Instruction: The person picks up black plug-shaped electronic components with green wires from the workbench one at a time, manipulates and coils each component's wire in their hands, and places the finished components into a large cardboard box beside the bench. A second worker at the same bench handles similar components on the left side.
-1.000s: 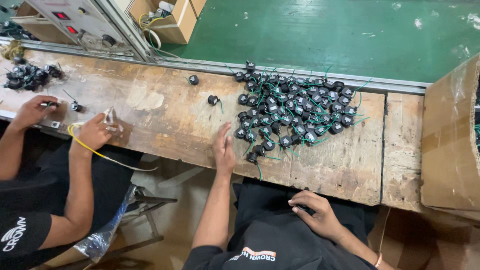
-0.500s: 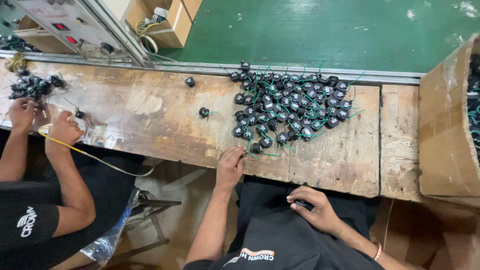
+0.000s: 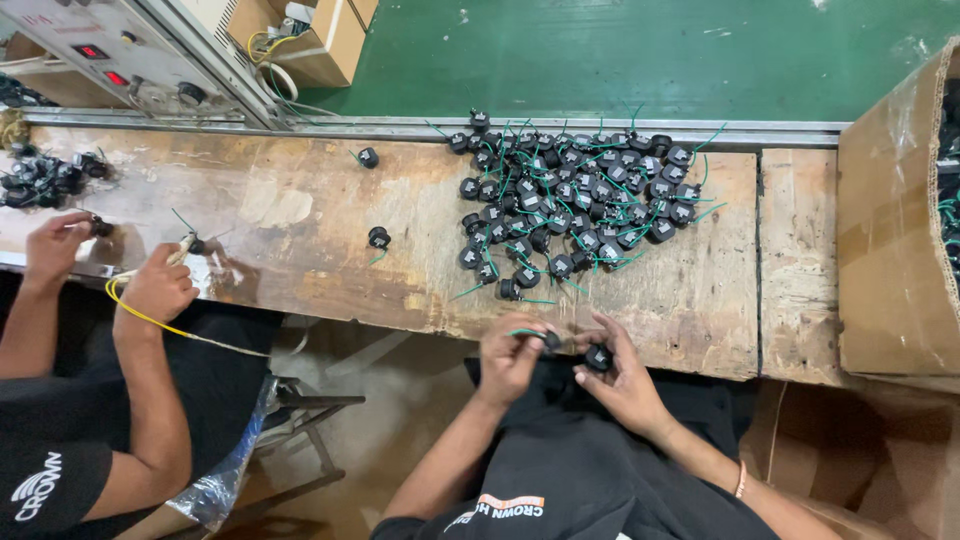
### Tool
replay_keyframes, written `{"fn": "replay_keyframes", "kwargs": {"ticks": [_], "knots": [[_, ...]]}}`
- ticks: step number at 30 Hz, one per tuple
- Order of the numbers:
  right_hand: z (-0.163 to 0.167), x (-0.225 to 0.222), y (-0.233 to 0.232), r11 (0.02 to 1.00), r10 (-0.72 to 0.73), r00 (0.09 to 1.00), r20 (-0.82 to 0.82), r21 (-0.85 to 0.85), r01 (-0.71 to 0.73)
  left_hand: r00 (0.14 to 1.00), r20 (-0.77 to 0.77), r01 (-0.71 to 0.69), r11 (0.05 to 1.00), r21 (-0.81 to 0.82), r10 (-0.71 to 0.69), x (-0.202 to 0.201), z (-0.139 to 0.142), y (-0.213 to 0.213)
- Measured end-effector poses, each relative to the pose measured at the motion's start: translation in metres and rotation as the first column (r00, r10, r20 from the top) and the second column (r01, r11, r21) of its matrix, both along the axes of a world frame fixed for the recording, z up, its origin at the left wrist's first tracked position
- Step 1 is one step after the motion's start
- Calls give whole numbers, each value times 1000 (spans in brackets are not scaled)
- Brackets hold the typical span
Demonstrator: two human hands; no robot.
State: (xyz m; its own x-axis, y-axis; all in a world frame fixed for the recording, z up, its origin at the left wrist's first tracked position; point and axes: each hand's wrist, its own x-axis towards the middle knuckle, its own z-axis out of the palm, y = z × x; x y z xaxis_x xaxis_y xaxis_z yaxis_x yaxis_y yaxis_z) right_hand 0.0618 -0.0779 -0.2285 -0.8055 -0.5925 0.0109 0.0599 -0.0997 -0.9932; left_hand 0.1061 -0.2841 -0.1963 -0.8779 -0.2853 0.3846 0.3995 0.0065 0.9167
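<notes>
Far left, a co-worker's hands (image 3: pixel 150 285) share the wooden bench (image 3: pixel 300 290), so an elbow bump is my first worry. The left hand (image 3: pixel 512 352) pinches one small black part with green wire (image 3: pixel 548 341); the right hand (image 3: pixel 620 375) pinches another black part (image 3: pixel 598 357). Both sit close together right at the bench edge, over the lap, so a slip probably drops a part to the floor. The wires in the pile of parts (image 3: pixel 570 205) could snag. The fingers hide the details of each part, and the cardboard box (image 3: pixel 890 250) is cut off at the right.
</notes>
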Motion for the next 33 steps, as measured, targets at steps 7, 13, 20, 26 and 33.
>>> {"fn": "replay_keyframes", "kwargs": {"ticks": [7, 13, 20, 26, 33], "knots": [[-28, -5, 15, 991, 95, 995, 41, 93, -98, 996, -92, -57, 860, -507, 12, -24, 19, 42], [-29, -16, 25, 983, -27, 1000, 4, 184, 25, 979, -97, 106, 848, -519, -182, -22, 0, 21], [-5, -21, 19, 949, 62, 919, -389, 307, 66, 948, 316, 72, 990, -119, -30, -17, -9, 44], [12, -17, 25, 978, 26, 882, -470, 194, 74, 965, -54, -263, 941, -211, 258, -8, -13, -14], [7, -1, 17, 988, 117, 978, -174, 121, -97, 623, 360, -511, 710, -484, 694, -8, -27, -89]]}}
